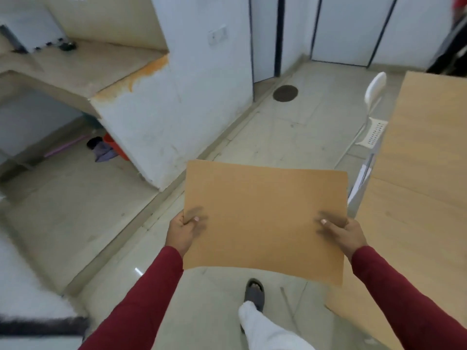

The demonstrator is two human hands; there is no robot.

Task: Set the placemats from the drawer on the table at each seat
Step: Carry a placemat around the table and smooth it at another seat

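Hands (187, 229) gripping placemat (265, 221), table (417, 198) beside

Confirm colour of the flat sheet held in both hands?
Plain tan-brown placemat, no pattern; head view.

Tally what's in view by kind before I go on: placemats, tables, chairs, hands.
Placemats: 1, the placemat, held by the left hand and right hand
Tables: 1, the wooden table
Chairs: 1, the white chair
Hands: 2
Total: 5
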